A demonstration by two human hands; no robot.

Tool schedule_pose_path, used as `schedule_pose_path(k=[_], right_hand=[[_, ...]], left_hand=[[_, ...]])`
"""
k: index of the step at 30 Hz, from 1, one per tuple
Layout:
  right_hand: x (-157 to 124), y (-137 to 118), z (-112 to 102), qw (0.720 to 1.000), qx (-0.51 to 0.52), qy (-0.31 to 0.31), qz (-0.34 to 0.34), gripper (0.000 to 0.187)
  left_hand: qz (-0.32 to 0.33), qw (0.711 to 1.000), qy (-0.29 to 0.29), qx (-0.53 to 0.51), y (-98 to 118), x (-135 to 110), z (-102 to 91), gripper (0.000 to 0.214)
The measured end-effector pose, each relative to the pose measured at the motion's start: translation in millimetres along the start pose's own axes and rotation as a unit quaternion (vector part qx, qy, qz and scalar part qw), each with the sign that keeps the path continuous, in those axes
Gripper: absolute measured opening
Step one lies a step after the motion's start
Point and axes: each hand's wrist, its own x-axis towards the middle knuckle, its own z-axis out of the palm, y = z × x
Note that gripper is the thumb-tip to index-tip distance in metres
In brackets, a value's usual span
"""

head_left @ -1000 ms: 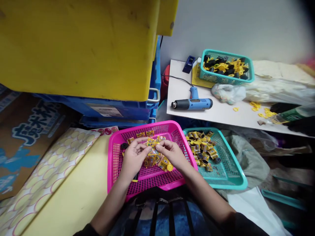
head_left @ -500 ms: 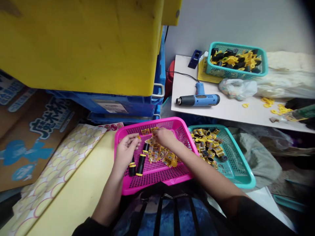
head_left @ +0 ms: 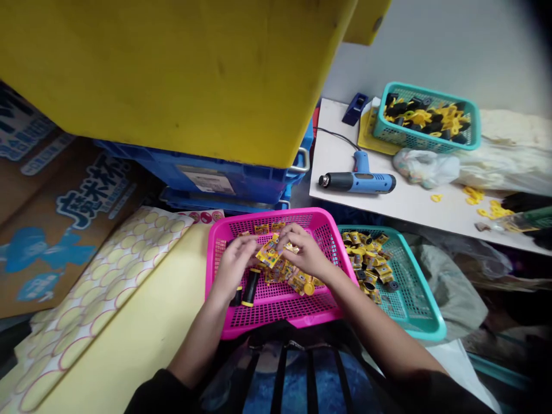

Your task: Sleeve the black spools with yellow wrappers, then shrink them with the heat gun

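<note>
The right hand (head_left: pixel 302 251) is pinched closed on a yellow sachet (head_left: pixel 269 254) above the pink plastic basket (head_left: pixel 267 214); the left hand (head_left: pixel 235 264) is half open just beside it, its hold on the sachet unclear. A black-and-yellow tube (head_left: pixel 250 287) and other sachets (head_left: pixel 297 282) lie in the basket. A teal basket (head_left: pixel 425 325) stands to the right, and a blue heat gun (head_left: pixel 357 182) lies beyond on a white table (head_left: pixel 338 155).
</note>
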Motion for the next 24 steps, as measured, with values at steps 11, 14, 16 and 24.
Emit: schedule_pose_path(k=[11, 14, 16, 24], right_hand=[[-13, -19, 22, 0.894, 0.356, 0.054, 0.265, 0.032], [-7, -24, 26, 0.859, 0.409, 0.079, 0.297, 0.033], [-7, -27, 28, 0.831, 0.442, 0.114, 0.316, 0.032], [-9, -23, 16, 0.844, 0.464, 0.004, 0.27, 0.033]], left_hand=[[0.031, 1.0, -0.005, -0.005, -2, -5, 18.2, 0.04], [0.041, 0.999, -0.03, -0.003, -1, -6, 20.0, 0.049], [0.055, 0.998, -0.037, -0.022, -1, -7, 21.6, 0.05], [0.002, 0.981, -0.15, 0.126, 20, -8, -2.4, 0.071]])
